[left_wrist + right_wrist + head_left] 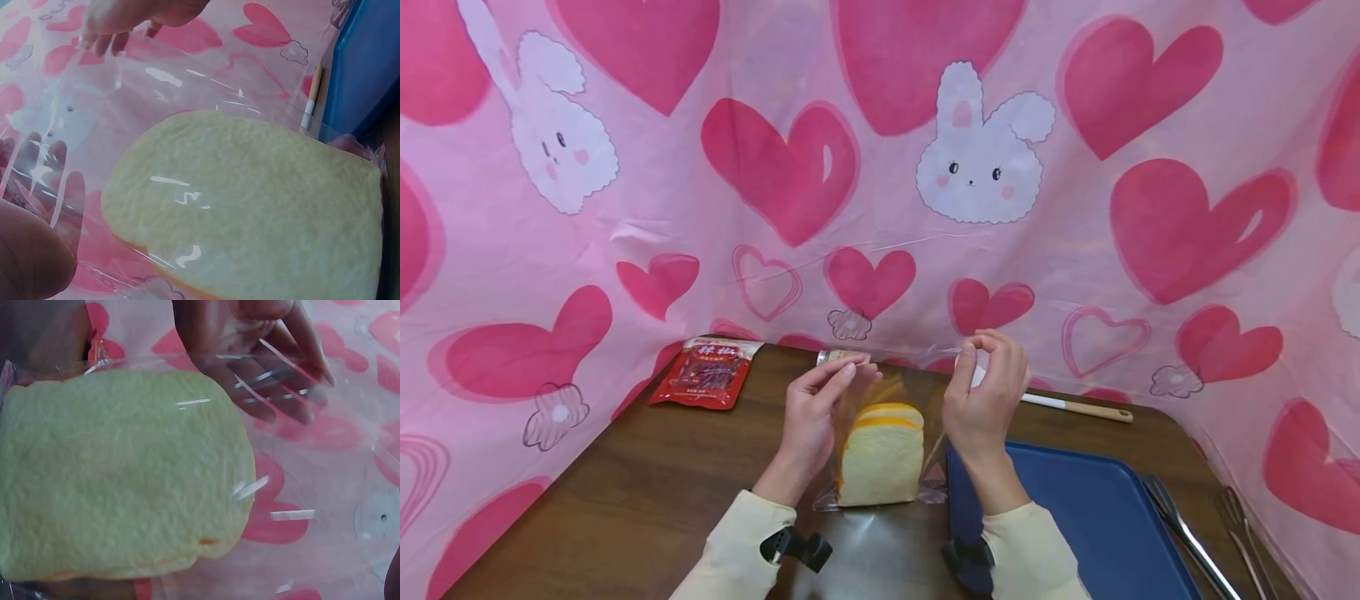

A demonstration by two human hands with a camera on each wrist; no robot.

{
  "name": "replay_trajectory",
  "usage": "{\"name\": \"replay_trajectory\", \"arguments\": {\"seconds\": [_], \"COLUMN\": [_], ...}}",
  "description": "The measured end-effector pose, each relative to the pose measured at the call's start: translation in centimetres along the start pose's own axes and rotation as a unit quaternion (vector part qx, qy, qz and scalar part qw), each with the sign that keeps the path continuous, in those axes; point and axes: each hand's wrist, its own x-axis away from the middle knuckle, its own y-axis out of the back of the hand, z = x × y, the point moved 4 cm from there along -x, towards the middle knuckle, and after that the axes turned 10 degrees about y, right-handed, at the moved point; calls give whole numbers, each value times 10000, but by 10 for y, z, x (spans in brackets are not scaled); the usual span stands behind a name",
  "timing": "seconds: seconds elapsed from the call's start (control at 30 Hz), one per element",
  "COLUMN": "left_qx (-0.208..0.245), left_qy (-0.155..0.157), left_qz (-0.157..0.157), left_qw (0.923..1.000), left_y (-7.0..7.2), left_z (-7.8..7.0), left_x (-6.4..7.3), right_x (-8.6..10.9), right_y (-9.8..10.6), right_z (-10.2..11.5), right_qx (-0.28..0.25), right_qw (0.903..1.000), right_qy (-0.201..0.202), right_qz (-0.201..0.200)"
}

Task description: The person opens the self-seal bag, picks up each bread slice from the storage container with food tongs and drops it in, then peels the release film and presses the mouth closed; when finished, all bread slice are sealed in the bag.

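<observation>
Slices of white bread [882, 467] with an orange-brown crust stand upright inside a clear plastic bag [337, 456]. At the bag's upper left, my left hand [811, 417] pinches the film between thumb and fingers. My right hand [985, 400] pinches the upper right side, level with the other. Film stretches between the two hands above the bread. In the left wrist view, the left thumb lies at the lower left, with fingers showing through the plastic. The right wrist view shows the bread slice [125, 469] up close, its flat face toward the camera.
A blue tray [1075, 500] lies to the right, with metal utensils [1187, 529] beside it. Behind it rests a white utensil with a wooden handle [1097, 410]. A red food packet [709, 375] lies at the back left. A small container [831, 357] stands behind the left fingers.
</observation>
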Motion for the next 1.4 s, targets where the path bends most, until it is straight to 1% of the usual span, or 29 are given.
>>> {"name": "replay_trajectory", "arguments": {"seconds": [0.5, 0.67, 0.83, 1.07, 1.4], "left_qx": [14, 105, 163, 172, 205], "left_qy": [-9, -103, -118, -78, -100], "left_qz": [55, 75, 78, 66, 54], "left_qw": [10000, 9999, 9998, 9998, 9997], "left_y": [4, 5, 6, 6, 7], "left_z": [0, 0, 1, 0, -1], "left_x": [-1, -2, -2, -3, -4], "right_x": [-5, -9, -12, -12, -18], "right_y": [18, 27, 37, 47, 60], "right_z": [-35, -48, -59, -70, -80], "right_qx": [146, 221, 273, 406, 375], "right_qw": [9978, 9970, 9956, 9923, 9905], "right_qy": [-651, -736, -851, -1127, -1259], "right_qz": [-53, -129, -293, -326, -407]}}
